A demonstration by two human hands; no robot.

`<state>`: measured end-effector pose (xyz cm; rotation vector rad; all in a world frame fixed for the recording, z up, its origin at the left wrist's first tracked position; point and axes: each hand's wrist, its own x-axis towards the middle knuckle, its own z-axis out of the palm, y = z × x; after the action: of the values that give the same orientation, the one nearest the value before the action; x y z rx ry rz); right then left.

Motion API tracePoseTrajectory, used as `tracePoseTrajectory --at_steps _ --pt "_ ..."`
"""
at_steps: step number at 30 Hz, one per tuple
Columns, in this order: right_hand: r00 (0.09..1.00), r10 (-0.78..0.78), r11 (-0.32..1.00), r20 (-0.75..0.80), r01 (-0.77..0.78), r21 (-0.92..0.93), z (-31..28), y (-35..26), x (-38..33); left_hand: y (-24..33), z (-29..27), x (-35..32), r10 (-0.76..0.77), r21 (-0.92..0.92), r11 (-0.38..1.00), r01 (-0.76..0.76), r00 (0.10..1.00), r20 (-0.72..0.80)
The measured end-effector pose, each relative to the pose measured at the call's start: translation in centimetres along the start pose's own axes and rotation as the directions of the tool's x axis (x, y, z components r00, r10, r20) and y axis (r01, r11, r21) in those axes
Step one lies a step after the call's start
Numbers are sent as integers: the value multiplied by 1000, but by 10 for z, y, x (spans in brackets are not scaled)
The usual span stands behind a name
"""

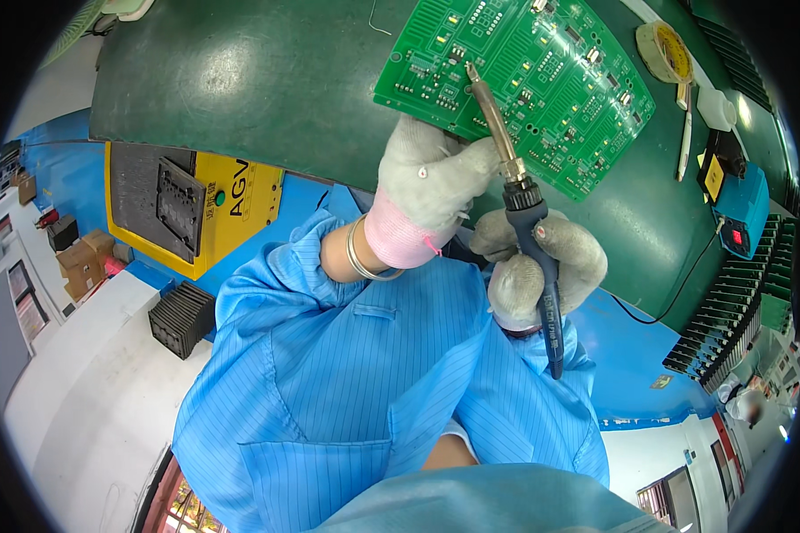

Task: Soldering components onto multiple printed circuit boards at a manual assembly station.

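Left hand [428, 178] clamps green board [547, 111] at 8 o'clock, right hand [575, 266] grips soldering iron [528, 222], tip [474, 75] near 10 — parts [593, 55] mounted, remaining soldering unclear.

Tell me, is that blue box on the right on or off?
On, it seems: the blue box has a small red display that glows. I cannot tell whether the soldering iron is hot.

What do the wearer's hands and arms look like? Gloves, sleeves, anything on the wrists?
Left hand: light grey fabric glove, pink ribbed cuff, silver-coloured bangle above it. Right hand: matching grey glove, cuff mostly hidden. Each glove shows a small reddish mark. Left sleeve: bright blue, thin dark stripes, gathered toward the wrist; right sleeve: same blue.
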<state>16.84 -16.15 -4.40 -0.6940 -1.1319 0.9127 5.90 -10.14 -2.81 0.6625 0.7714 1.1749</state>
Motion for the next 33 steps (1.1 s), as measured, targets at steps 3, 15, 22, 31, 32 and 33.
tracePoseTrajectory --at_steps 3,15,22,31,32,33 --pt "1000 6 1000 7 -6 -6 -3 2 -2 -3 -3 0 43 -40 998 -42 999 18" --pt "960 -264 955 99 274 -110 -12 8 2 -1 1 1 75 -121 990 -68 996 56" --pt "991 -117 849 -66 134 511 -46 -16 17 38 -20 13 30 303 947 -107 968 249" --pt "972 217 928 -86 -233 -292 -12 -15 25 95 -49 35 -365 766 518 -381 711 601" --pt "976 167 883 -139 -210 -419 -12 -11 22 98 -54 30 -360 777 555 -298 756 547" --pt "980 104 840 -172 -179 -512 -7 -5 23 100 -63 26 -339 812 513 -278 804 489"
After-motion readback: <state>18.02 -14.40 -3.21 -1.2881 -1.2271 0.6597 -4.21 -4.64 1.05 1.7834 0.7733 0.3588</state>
